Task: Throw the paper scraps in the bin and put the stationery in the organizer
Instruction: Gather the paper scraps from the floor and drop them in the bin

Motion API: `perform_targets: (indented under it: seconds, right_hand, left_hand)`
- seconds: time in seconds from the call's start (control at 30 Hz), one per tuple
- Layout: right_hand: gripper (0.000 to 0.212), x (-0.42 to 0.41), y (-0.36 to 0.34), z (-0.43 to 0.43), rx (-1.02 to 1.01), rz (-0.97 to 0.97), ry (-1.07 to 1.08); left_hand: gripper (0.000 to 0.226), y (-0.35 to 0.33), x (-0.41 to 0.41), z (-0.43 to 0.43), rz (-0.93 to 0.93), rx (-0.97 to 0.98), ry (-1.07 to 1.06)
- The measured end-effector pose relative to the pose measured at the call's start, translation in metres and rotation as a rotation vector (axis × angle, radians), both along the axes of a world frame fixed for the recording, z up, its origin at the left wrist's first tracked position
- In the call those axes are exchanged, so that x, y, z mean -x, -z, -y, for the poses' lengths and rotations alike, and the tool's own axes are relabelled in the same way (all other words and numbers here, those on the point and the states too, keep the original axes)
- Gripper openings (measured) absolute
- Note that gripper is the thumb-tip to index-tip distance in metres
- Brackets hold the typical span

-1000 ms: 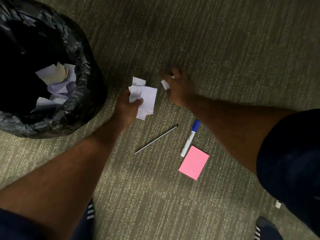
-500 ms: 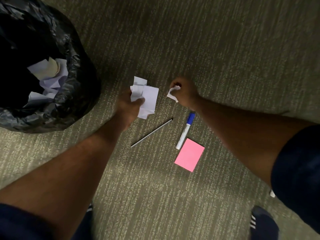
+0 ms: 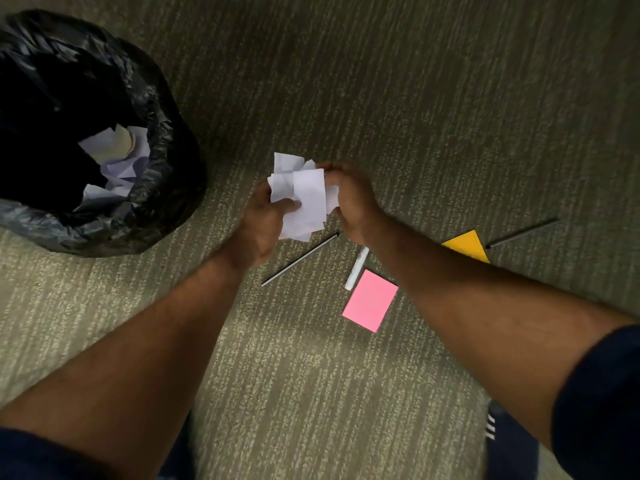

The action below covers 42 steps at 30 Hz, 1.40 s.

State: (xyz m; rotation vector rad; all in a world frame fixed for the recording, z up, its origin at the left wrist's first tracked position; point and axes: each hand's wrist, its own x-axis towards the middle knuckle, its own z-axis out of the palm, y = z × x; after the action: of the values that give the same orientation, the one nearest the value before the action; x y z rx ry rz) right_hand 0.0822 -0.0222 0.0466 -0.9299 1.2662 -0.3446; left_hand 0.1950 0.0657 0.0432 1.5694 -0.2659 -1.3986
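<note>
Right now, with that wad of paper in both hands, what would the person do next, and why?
Probably carry the paper scraps left and drop them into the bin. Both the left hand and right hand are closed on the bundle, no loose scraps show on the carpet, and the bin stands open beside them.

Marker (image 3: pixel 356 268) top hidden under right wrist, bin (image 3: pixel 162 188) cut off — left edge
</note>
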Motion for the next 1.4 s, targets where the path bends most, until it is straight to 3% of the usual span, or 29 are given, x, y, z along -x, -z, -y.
perform_targets:
  seconds: [0.1,0.2,0.33,0.6,0.7,0.83,1.0,1.23,1.33,1.4]
  right_hand:
    - [0.027,-0.008,-0.021,-0.009,0.002,0.067,0.039]
    - [0.042,-0.022,-0.046,-0.017,0.036,0.089,0.098]
    - [0.030,-0.046,-0.071,-0.033,0.231,0.102,0.091]
    - [0.032,-0.128,-0.128,-0.059,0.581,0.175,-0.020]
    - [0.030,-0.168,-0.142,-0.067,0.682,0.175,-0.102]
    - [0.031,-0.211,-0.141,-0.074,0.616,0.194,-0.265]
    - [0.037,-0.227,-0.125,-0.068,0.774,0.095,-0.356]
    - [0.071,-0.180,-0.097,-0.059,0.882,0.026,-0.494]
    - [0.069,-0.150,-0.091,-0.059,0.919,-0.039,-0.493]
    - [0.054,-0.127,-0.086,-0.056,0.954,-0.070,-0.446]
  left_hand:
    - [0.060,-0.017,-0.001,-0.003,0.001,0.031,0.008]
    - [0.044,-0.032,-0.008,-0.005,0.043,0.059,-0.029]
    - [0.048,-0.062,-0.027,-0.009,0.063,0.107,-0.063]
    - [0.037,-0.142,-0.079,-0.023,0.075,0.361,-0.272]
    - [0.040,-0.160,-0.112,-0.036,0.164,0.396,-0.281]
    - [0.048,-0.160,-0.160,-0.056,0.279,0.280,-0.277]
    - [0.055,-0.155,-0.197,-0.080,0.326,0.236,-0.168]
    - [0.054,-0.142,-0.193,-0.088,0.408,0.280,-0.193]
    - [0.059,-0.134,-0.176,-0.079,0.599,0.137,-0.189]
    - [0.054,-0.132,-0.153,-0.071,0.808,0.115,-0.124]
